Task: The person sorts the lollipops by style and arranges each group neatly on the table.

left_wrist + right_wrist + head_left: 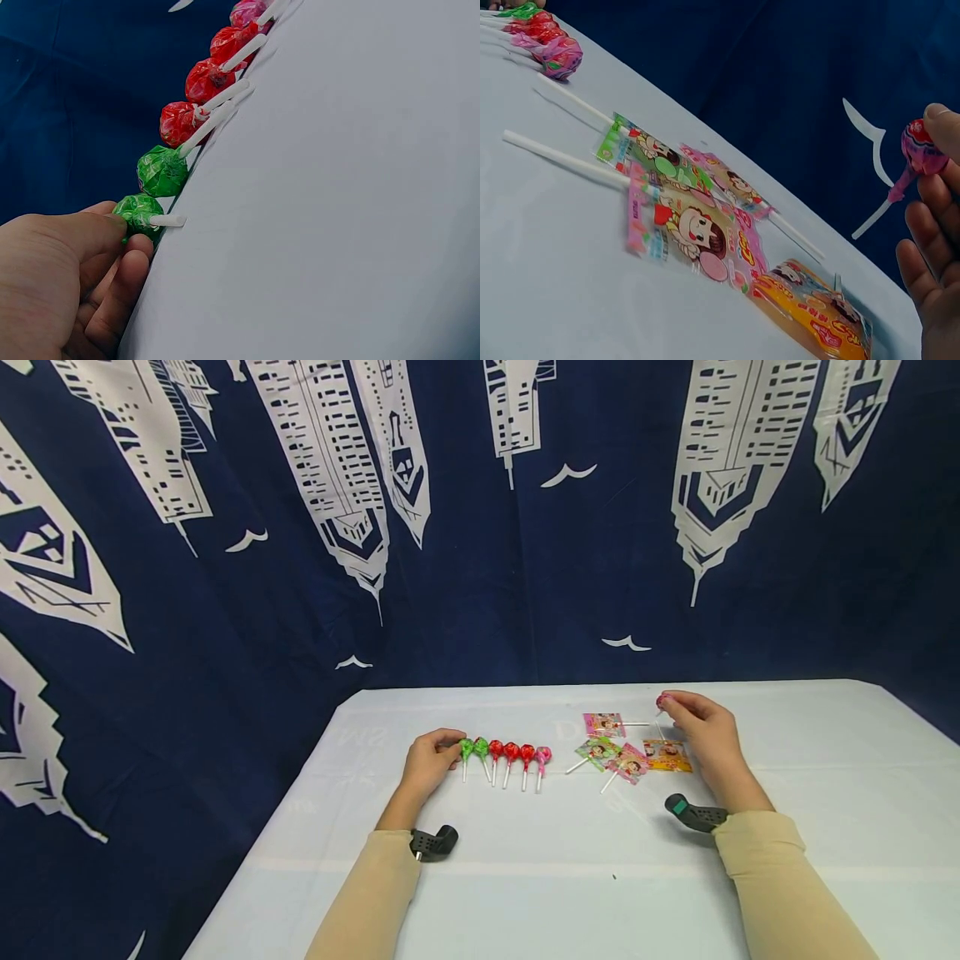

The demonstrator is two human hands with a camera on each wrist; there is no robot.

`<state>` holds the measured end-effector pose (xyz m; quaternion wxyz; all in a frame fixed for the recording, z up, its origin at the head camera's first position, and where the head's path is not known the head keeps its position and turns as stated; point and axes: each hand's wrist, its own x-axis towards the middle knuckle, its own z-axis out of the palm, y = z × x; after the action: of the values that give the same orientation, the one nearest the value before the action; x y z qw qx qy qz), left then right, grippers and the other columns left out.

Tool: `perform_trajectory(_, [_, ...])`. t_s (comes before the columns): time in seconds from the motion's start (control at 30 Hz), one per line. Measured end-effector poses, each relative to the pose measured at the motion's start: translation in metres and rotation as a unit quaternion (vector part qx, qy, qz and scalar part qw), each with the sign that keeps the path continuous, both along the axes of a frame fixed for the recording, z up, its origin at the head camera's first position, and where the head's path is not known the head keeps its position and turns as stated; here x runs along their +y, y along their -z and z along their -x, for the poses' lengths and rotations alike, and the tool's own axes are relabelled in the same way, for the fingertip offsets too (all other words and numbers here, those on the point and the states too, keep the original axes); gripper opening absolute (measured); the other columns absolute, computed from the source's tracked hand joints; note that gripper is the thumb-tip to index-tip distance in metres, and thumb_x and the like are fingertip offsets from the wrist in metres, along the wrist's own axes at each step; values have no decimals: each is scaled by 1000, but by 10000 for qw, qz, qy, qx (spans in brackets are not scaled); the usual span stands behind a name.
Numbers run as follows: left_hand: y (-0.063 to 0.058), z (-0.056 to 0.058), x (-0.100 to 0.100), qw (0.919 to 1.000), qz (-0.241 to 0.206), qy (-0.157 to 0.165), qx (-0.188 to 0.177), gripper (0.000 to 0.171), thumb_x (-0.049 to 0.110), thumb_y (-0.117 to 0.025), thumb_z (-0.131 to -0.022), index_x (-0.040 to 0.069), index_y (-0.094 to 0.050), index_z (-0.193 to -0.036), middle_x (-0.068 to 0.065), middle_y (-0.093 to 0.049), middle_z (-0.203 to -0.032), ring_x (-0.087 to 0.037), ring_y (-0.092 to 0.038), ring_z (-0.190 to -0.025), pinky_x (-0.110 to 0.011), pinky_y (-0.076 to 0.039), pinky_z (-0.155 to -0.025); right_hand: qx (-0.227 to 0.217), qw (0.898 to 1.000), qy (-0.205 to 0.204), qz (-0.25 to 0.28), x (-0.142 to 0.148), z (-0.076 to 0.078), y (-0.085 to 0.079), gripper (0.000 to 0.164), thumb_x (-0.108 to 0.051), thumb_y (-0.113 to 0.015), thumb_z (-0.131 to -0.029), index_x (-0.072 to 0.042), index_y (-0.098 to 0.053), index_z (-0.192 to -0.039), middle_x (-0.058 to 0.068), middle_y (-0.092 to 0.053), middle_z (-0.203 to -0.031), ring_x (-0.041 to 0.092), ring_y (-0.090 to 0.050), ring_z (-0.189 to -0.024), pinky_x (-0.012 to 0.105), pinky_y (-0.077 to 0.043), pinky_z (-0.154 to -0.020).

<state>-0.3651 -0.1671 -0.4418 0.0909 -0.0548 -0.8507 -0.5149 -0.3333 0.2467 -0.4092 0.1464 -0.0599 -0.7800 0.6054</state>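
My left hand (pixel 431 765) is at the left end of a row of round lollipops, its thumb and fingers pinching the outermost green lollipop (pixel 137 215) by its wrapped head. Beside that one lie another green lollipop (pixel 163 171), several red lollipops (pixel 512 752) and a pink lollipop (pixel 543 755), sticks toward me. My right hand (pixel 707 727) pinches a pink-and-red lollipop (pixel 922 148) by the head, raised over the table, its white stick pointing down. Under it lies an orange flat-packed lollipop (pixel 667 756).
Left of the orange packet are a green flat packet (pixel 598 750) and two pink ones, a nearer pink packet (pixel 628 763) and a farther pink packet (pixel 602 724), with white sticks. They lie on the white table (pixel 525 877). A dark blue printed cloth (pixel 480 568) hangs behind.
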Motion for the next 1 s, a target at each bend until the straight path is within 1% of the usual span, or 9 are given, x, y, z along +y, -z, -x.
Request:
perform_trajectory(0.1, [0,0,0,10000,-19,14,4,18,7,-67,-94,10,-75,-110,-11,-74,-110,-7,-62,-67,-20,-55,-59,7,10000,-43,47,-3,1,-1,52,-51,-59,-97,-13,-60,-131,-29,-61,-97,11,-54,-105,20,-45,-87])
perform_trajectory(0.27, [0,-1,0,10000,17,46,47,19,7,-66,-94,8,-75,-111,-12,-74,-110,-6,-62,-67,-20,-54,-59,54,9999,-114,-44,-5,3,1,44,-48,-59,-98,-11,-64,-120,-27,-64,-94,9,-58,-92,20,-51,-80])
perform_trajectory(0.4, [0,-2,0,9999,66,70,72,19,7,-66,-94,7,-75,-111,-13,-74,-109,-6,-63,-67,-20,-54,-59,-29,9975,-310,-629,-8,4,3,47,-48,-58,-99,-8,-64,-122,-16,-67,-102,8,-58,-93,19,-51,-77])
perform_trajectory(0.5, [1,-2,0,10000,53,58,53,19,7,-66,-94,7,-75,-111,-12,-74,-109,-6,-63,-67,-20,-55,-59,-247,9868,-659,-1459,-9,6,4,48,-47,-60,-98,-8,-64,-126,1,-66,-117,14,-53,-96,22,-48,-75])
perform_trajectory(0.63, [1,-2,0,10000,6,35,8,19,7,-67,-94,9,-75,-110,-11,-74,-109,-6,-63,-67,-20,-55,-60,-600,9623,-1368,-2272,-6,7,5,49,-42,-69,-94,-8,-64,-128,19,-61,-125,23,-51,-95,24,-46,-69])
perform_trajectory(0.7, [1,-1,0,10000,-2,31,-3,18,8,-67,-94,9,-75,-110,-11,-74,-109,-6,-63,-67,-20,-55,-59,-704,9533,-1644,-2435,-3,6,6,50,-39,-73,-91,-7,-64,-128,20,-61,-122,24,-51,-92,24,-46,-65])
perform_trajectory(0.8, [0,-1,0,10000,34,40,18,18,7,-67,-94,9,-75,-110,-12,-74,-109,-6,-62,-66,-20,-54,-59,-715,9443,-1856,-2622,1,5,7,49,-35,-77,-87,-8,-65,-126,15,-62,-113,22,-49,-91,23,-43,-65])
perform_trajectory(0.9, [0,-1,0,10000,27,34,20,19,7,-67,-94,8,-75,-110,-12,-74,-109,-5,-62,-66,-20,-54,-59,-578,9395,-1917,-2780,3,6,9,42,-29,-77,-87,-9,-68,-122,11,-64,-107,21,-48,-90,23,-41,-67])
perform_trajectory(1.0, [-1,-1,0,10000,19,23,12,19,7,-67,-94,9,-75,-111,-12,-74,-109,-6,-62,-66,-20,-54,-59,-497,9391,-1867,-2841,3,7,9,36,-25,-75,-89,-9,-69,-120,10,-64,-105,21,-48,-90,24,-42,-69])
